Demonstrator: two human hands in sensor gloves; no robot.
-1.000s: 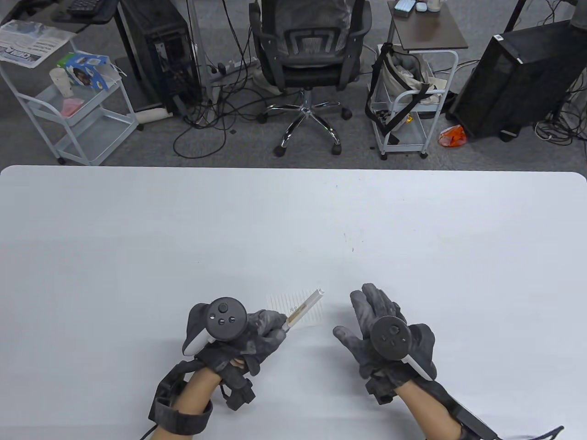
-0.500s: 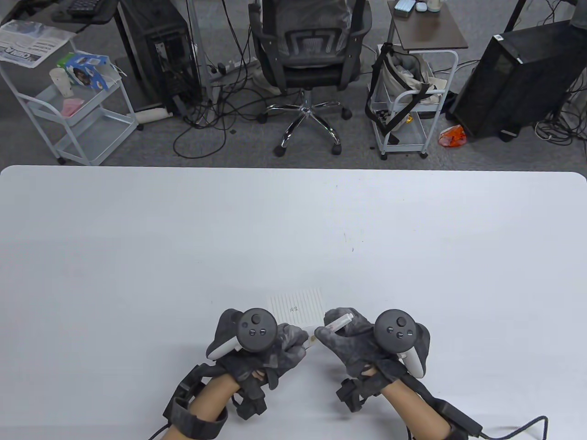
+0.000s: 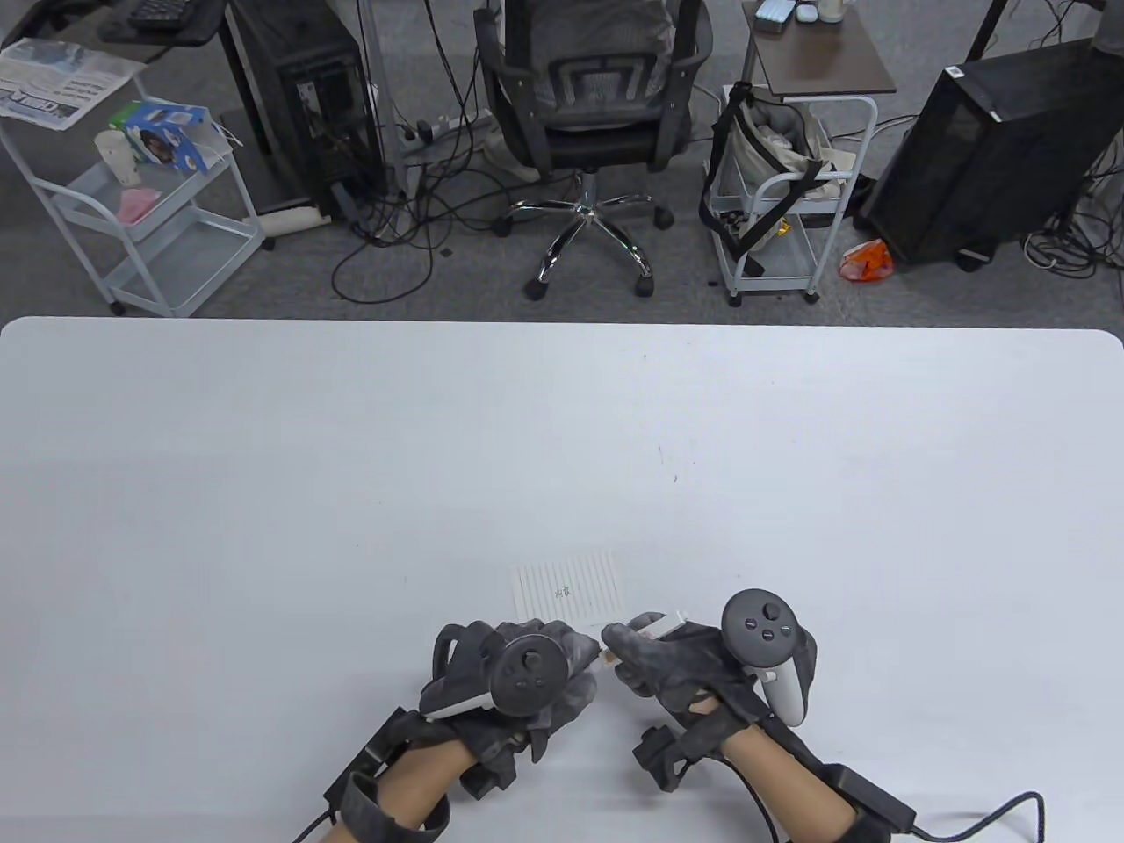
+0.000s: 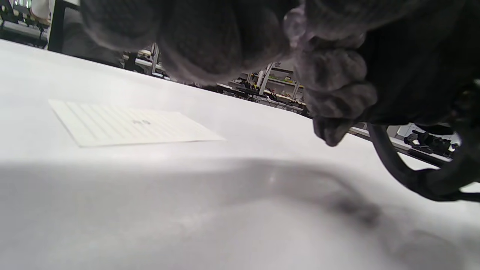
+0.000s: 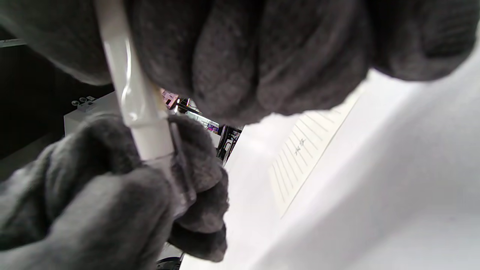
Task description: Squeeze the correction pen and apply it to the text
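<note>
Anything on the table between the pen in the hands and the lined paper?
No. In the table view, only bare table separates the correction pen from the lined paper.

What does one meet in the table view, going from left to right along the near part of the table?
Left hand → correction pen, gripped at both ends by the two hands → right hand. The lined paper lies just beyond, above the gap between the hands, so it has no clear place in this order.
</note>
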